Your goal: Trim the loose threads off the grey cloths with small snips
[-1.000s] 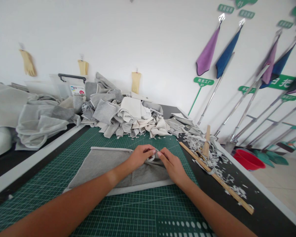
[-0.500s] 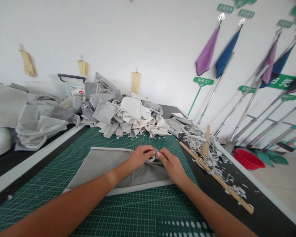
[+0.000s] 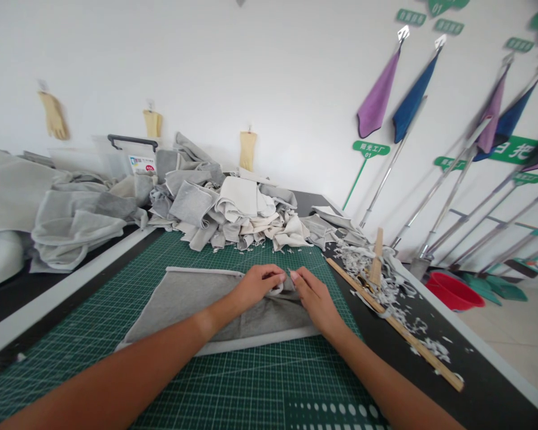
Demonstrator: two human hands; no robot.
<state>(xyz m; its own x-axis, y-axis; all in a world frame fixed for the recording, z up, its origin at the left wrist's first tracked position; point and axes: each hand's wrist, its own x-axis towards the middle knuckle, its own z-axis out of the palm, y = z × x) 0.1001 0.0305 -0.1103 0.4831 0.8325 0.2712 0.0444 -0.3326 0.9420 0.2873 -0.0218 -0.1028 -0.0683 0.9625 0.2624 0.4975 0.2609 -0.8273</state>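
A grey cloth (image 3: 192,298) with pale edges lies spread on the green cutting mat (image 3: 251,382). My left hand (image 3: 262,283) is closed at the cloth's upper right part, pinching its gathered edge between thumb and fingers. A pale curled bit of the edge shows beneath those fingertips. Just to the right, my right hand (image 3: 311,292) pinches the same edge near its right corner, thumb against index finger. A small gap separates the two sets of fingertips. Both forearms reach over the cloth and hide part of it.
A heap of grey and white cloth pieces (image 3: 237,203) lies behind the mat. On the right are a wooden ruler (image 3: 412,337), cloth scraps (image 3: 397,304) and a short wooden stick (image 3: 377,257). A clear box (image 3: 112,158) stands back left; a red basin (image 3: 455,289) is beyond the table.
My right hand has drawn slightly to the right, opening a small gap between the fingertips of both hands. My left hand keeps its place on the cloth.
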